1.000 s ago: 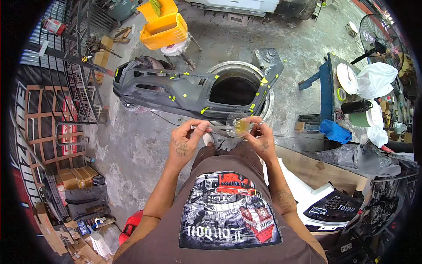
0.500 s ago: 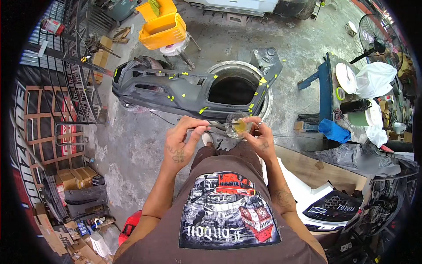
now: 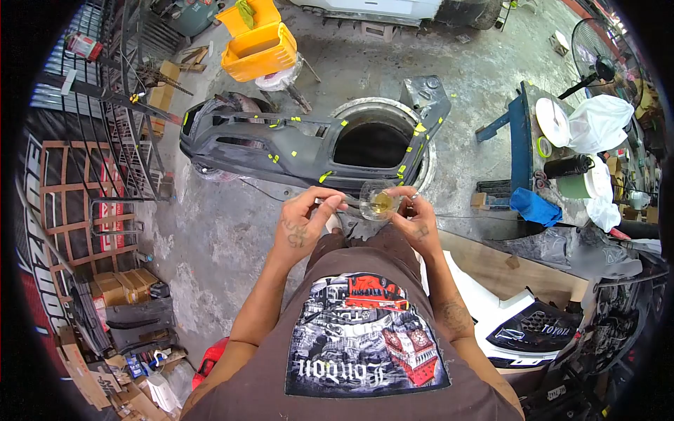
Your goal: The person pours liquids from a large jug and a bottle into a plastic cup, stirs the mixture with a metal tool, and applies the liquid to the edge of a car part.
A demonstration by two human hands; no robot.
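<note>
My right hand (image 3: 417, 219) grips a small clear plastic cup (image 3: 368, 210) by its side, tilted so its inside faces up toward me. Yellowish liquid (image 3: 381, 203) lies in the bottom. Pinched between the thumb and fingers of my left hand (image 3: 303, 219) is a thin stick (image 3: 354, 201), its tip reaching to the cup. Just beyond both hands is a large black moulded car part (image 3: 295, 151), dotted with bits of yellow-green tape (image 3: 325, 177).
A round grey rim (image 3: 425, 172) supports the car part's right end. Behind stands an open yellow box (image 3: 261, 56) on a stool (image 3: 279, 78). At right are a blue table (image 3: 521, 133) and a fan (image 3: 604, 69). A white bumper (image 3: 474, 298) lies beside me.
My left hand has shifted slightly right, nearer the cup, and less of the stick shows. The cup has turned a little in my right hand.
</note>
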